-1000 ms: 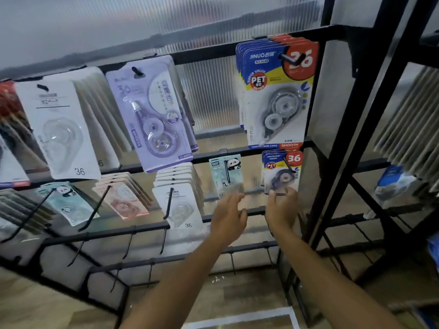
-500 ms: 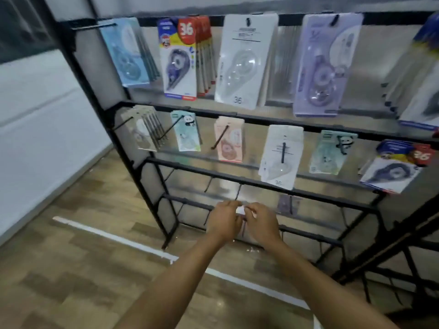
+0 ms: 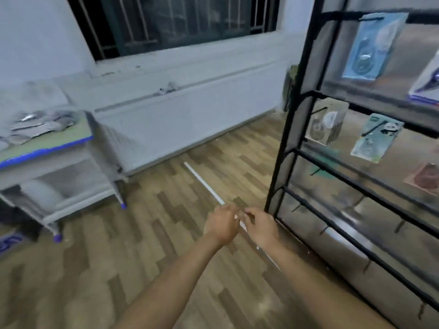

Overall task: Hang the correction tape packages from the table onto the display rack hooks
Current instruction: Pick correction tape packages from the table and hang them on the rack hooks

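Head view, wide and tilted down: the correction tape packages (image 3: 35,125) still to be hung lie in a loose, blurred heap on the table (image 3: 51,146) at the far left, well apart from both hands. That table has a greenish top with a blue front edge, a lower shelf and pale legs with blue feet.

Both hands are held out low in the middle of the room, over the wooden floor (image 3: 133,233), close together with their fingertips almost meeting. The left hand (image 3: 222,225) has its fingers curled inward toward the right hand (image 3: 260,227), whose fingers bend the same way. Something small and pale shows between the fingertips, but it sits right over the white floor line (image 3: 204,182) and the picture is smeared, so I cannot tell whether either hand is pinching anything.

Just to the right of the hands stands the black display rack (image 3: 292,115), its corner post rising nearly beside the right hand. Packages already hang on its hooks: a light blue package (image 3: 370,46) on the top bar, a pale stack of packages (image 3: 326,121) at the left end of the second row, and a teal panda package (image 3: 377,137) next to it. A pinkish package (image 3: 425,178) shows at the right edge, blurred. The lower bars carry bare hooks (image 3: 365,265).

Behind everything run a white wall and a dark barred window (image 3: 180,22).
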